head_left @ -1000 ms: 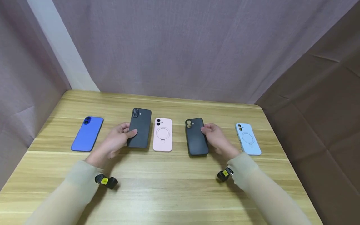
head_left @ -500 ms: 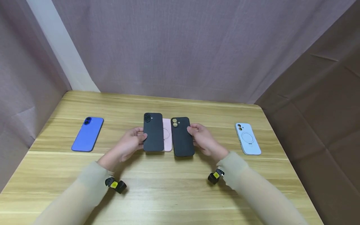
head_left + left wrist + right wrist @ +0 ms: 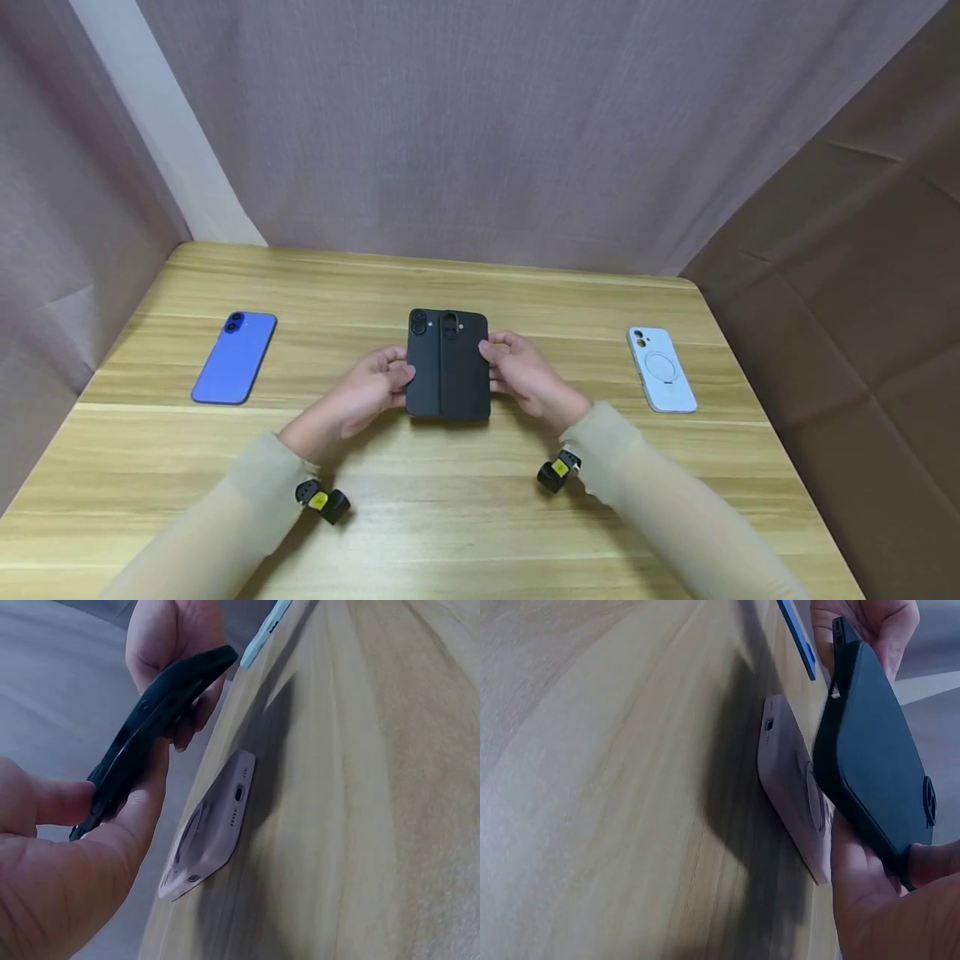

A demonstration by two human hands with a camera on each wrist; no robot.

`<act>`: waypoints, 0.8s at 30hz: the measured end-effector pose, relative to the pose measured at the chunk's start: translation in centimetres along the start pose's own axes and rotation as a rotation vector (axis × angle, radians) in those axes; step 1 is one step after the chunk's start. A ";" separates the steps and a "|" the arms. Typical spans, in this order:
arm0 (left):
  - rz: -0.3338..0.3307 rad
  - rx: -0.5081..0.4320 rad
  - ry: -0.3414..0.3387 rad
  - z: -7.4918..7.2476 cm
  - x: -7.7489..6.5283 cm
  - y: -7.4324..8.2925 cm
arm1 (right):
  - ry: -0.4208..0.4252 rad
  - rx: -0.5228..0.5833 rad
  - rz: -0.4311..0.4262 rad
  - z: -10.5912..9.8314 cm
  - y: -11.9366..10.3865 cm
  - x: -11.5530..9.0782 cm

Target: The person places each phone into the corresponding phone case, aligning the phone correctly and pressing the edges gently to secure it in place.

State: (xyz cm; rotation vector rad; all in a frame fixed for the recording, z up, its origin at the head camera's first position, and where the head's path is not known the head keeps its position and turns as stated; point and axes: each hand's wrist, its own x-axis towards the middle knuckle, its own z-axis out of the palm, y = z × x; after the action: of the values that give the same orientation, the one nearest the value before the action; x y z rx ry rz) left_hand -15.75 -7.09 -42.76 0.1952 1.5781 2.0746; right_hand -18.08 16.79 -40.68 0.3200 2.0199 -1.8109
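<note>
Beneath my right hand (image 3: 532, 379), a flat, pale wood-grained tabletop (image 3: 450, 517); beyond it, mauve fabric curtain (image 3: 465, 142); rightward, creased brown cloth (image 3: 855, 267).

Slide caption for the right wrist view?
Right hand grips a black case overlapping the black phone in the left hand, above a pink phone.

Left fingers (image 3: 393, 354) and right fingers (image 3: 504, 337) pinching

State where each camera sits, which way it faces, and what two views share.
Head: head-worn, facing forward and down at the table; left grip, right grip and sleeves show.
Left wrist: worn there, facing the left grip on the black phone, right grip beyond.
Right wrist: worn there, facing the right grip on the black case, left grip beyond.
Shared: both wrist views show the pink phone, hidden in the head view.
</note>
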 end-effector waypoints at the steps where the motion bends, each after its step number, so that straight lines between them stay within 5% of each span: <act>1: 0.002 -0.002 -0.005 0.1 0.0 0.0 | -0.007 0.008 0.005 0.0 0.0 0.0; 24: 0.003 -0.047 -0.085 0.6 0.5 -0.7 | -0.061 0.018 -0.005 1.0 0.0 -0.1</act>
State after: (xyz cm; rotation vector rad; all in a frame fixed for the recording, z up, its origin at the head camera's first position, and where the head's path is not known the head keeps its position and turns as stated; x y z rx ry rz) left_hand -15.66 -6.20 -43.34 0.2649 1.4780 2.0758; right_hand -17.82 15.87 -40.74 0.2623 1.9658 -1.8210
